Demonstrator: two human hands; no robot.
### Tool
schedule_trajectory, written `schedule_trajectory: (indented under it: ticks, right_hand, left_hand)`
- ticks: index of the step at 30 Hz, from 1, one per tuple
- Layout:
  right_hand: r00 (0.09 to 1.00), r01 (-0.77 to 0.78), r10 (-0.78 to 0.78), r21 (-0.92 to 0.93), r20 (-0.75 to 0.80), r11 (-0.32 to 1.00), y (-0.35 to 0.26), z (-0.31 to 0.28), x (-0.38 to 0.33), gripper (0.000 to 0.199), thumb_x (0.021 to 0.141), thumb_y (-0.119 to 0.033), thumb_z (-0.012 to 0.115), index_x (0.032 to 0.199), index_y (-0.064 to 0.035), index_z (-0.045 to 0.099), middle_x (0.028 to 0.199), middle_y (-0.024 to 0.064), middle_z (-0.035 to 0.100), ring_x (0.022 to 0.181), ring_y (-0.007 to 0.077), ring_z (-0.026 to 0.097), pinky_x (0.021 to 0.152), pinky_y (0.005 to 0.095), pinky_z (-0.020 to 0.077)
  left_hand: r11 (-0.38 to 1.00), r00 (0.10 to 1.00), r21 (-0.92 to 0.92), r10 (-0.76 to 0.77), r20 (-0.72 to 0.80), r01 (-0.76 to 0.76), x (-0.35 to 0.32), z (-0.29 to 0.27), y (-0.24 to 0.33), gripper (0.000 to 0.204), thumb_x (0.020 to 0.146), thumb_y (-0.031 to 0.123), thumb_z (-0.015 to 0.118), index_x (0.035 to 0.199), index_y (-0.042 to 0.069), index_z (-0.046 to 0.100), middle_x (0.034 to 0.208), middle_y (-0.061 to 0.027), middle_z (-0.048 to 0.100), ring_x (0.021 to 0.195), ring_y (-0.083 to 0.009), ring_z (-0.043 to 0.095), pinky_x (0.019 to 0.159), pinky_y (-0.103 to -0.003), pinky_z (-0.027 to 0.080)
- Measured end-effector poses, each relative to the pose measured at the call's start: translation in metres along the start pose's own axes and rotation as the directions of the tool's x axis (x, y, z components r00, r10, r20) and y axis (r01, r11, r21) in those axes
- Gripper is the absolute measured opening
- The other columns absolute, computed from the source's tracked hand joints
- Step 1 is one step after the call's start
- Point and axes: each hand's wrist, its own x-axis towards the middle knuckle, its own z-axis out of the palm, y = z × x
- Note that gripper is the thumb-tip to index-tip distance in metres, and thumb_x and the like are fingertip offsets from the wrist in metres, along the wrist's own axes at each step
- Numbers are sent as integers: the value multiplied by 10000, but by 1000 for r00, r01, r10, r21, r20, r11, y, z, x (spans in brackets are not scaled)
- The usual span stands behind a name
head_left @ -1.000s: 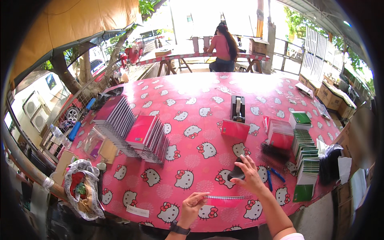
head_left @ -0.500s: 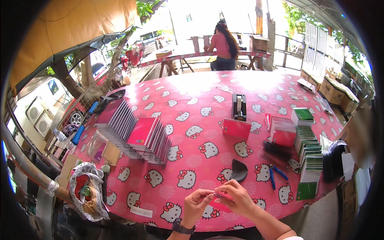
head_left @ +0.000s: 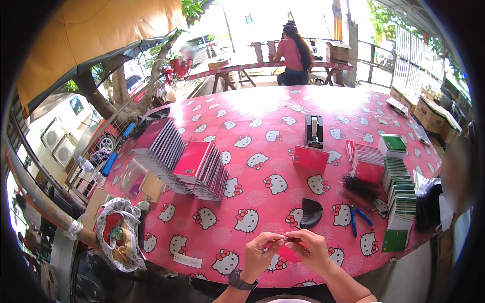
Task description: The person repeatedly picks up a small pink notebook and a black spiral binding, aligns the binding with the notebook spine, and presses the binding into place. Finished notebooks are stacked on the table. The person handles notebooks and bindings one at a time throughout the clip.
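Fingertips point(head_left: 275, 246) of both hands come together at the near side of the table point(head_left: 237, 136), and it's close work: the left hand point(head_left: 257, 254) pinches from one side, the right hand point(head_left: 314, 251) from the other, thumbs beneath and forefingers on top. Clamped between them is a pink notebook point(head_left: 289, 254), its cover peeking out just below the fingertips, in the gap between the hands. Everything turns on that edge, the top one, right under the pinch, where a small dark bit shows; it could be the end of a wire coil, but it's too small to tell. Which way does the long axis run? Cannot say, with the fingers hiding so much of it! Neither hand is clearly nearer, both being on it, though the visible cover sits closer to the right thumb. Just beyond the right fingers lies a black half-moon bundle point(head_left: 310, 213), apart from them; further to their right, blue-handled tools point(head_left: 353, 223), then green notebooks point(head_left: 399, 204) in a long row. Off to the left and well beyond the fingers stand spiral-bound notebooks point(head_left: 194, 164), and left of the left wrist, a white paper strip point(head_left: 187, 260).
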Motion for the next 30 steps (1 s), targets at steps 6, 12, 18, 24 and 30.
schedule_trajectory:
  ticks: [6, 12, 18, 24, 30]
  right_hand:
    - [1000, 7, -7, -20, 10, 1000, -2, 3, 2, 248, 748, -73, 764, 961, -22, 649, 819, 87, 654, 720, 187, 649, 624, 286, 526]
    - [999, 17, -16, -23, 38, 1000, -12, 9, 5, 221, 753, -135, 776, 877, -24, 631, 784, 69, 625, 680, 168, 610, 612, 281, 505]
    - [999, -28, 31, -98, 33, 995, -16, 17, 3, 190, 809, -164, 725, 852, -20, 610, 744, 77, 598, 666, 185, 588, 584, 298, 478]
    - [998, -31, 35, -98, 42, 995, -17, 24, 6, 100, 870, -105, 639, 884, -10, 609, 793, 111, 617, 701, 244, 601, 602, 332, 474]
    - [982, 20, -6, -73, 187, 997, -6, 16, 15, 378, 882, -205, 639, 1171, 13, 532, 1086, 183, 611, 975, 333, 562, 853, 390, 457]
  left_hand:
    - [1000, 1000, -4, 30, -7, -30, -7, -2, 2, 119, 853, -59, 629, 963, -11, 635, 896, -57, 643, 834, -93, 605, 716, -216, 494]
    - [984, 986, 63, 167, -11, -166, -8, -8, 9, 134, 816, -62, 655, 928, 10, 642, 877, -73, 656, 807, -121, 627, 683, -233, 505]
    - [962, 972, 157, 232, -41, -223, -6, -12, 16, 133, 794, -15, 693, 912, 35, 654, 851, -71, 665, 776, -143, 643, 637, -246, 499]
    - [976, 991, 206, 98, -92, -77, -6, -12, 11, 156, 804, 99, 729, 935, 77, 646, 834, -37, 670, 740, -116, 643, 601, -227, 478]
    - [840, 957, 491, 286, -43, -229, 19, -25, 14, 77, 885, 128, 637, 935, 72, 620, 840, -60, 631, 740, -190, 602, 675, -322, 449]
